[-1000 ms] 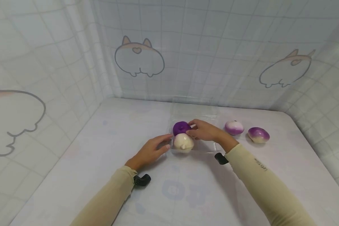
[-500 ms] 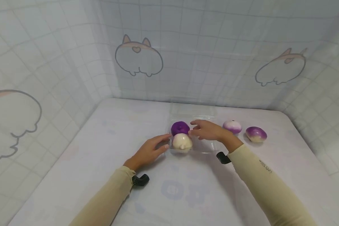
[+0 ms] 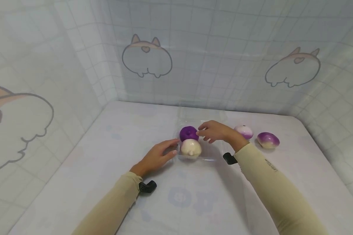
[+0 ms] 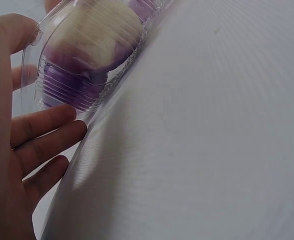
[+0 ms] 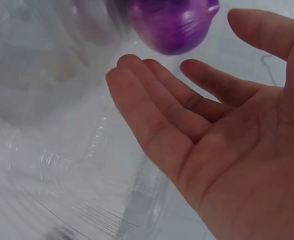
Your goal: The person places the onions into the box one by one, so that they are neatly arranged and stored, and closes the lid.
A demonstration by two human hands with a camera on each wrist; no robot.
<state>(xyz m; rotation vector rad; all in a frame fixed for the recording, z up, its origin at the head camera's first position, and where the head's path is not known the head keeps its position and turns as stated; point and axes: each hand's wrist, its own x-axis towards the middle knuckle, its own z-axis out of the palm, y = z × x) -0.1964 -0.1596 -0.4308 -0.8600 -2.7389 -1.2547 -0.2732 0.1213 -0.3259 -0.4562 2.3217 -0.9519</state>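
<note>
Now released, the right hand (image 3: 216,131) hangs over the clear plastic container (image 3: 214,151), its fingertips close beside the purple bulb (image 3: 189,133), an onion or turnip by its look. A second ago, those fingers were against the purple bulb and the pale bulb (image 3: 191,148); they have since lifted slightly and loosened, and the right-wrist view shows the palm bare, the thumb and fingers spread around nothing. Whether one fingertip still brushes the purple skin cannot be told for certain. Both bulbs sit in the left half of the container, the purple one behind and the pale one nearer the person, and they have stayed put as the hand eased off, which suggests they rest there unaided and the right hand is free. The left hand (image 3: 156,157), little changed, lies along the container's left side with fingers extended, grasping nothing; it probably serves to steady the plastic, though its pressure is impossible to judge. The see-through lid (image 3: 201,115) is laid back towards the wall. Outside, to the right on the white table (image 3: 129,130), remain a white-and-pink bulb (image 3: 244,130), partly hidden by the right arm, and a purple-topped bulb (image 3: 268,140), neither in the container at this point
</note>
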